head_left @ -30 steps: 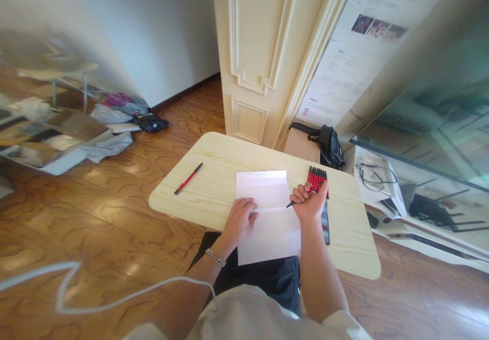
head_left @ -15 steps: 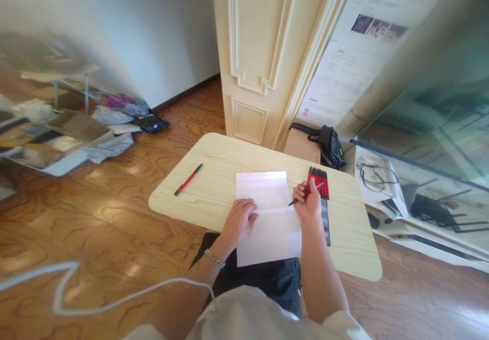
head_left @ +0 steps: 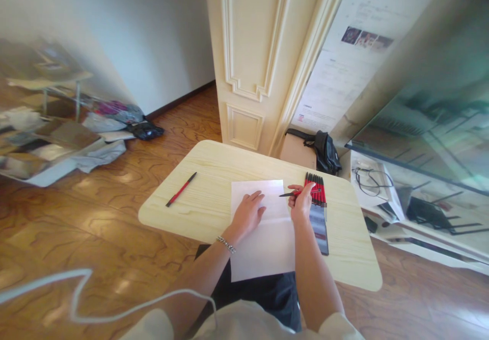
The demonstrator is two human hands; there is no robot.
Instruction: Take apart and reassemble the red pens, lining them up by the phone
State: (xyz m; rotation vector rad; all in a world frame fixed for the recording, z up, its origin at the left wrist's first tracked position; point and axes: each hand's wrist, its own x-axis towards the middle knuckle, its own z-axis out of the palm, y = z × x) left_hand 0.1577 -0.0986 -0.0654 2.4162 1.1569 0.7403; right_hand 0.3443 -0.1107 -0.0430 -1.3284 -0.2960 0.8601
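Observation:
A white sheet of paper (head_left: 263, 253), creased across its middle, lies near the table's front edge. My left hand (head_left: 247, 213) rests on it, fingers stretched out and holding nothing. Above the paper's right edge, my right hand (head_left: 301, 205) grips a red and black pen (head_left: 294, 193), its dark tip pointing left. Just behind that hand several red pens with black ends (head_left: 319, 183) lie side by side in a row. A phone (head_left: 320, 230) with its screen lit lies right of my right wrist, partly covered by it. Another red pen (head_left: 181, 189) lies alone on the left.
The pale wooden table (head_left: 214, 166) has rounded corners. Beyond its far edge are a black bag (head_left: 326, 151) and a cream panelled door (head_left: 244, 39). A white cable (head_left: 153, 299) crosses at lower left. Boxes and bags (head_left: 72, 136) clutter the floor at left.
My left hand has slid up and right over the paper. My right hand has tilted the pen flatter and uncovered more of the phone, whose screen now shows lit. The view has shifted slightly.

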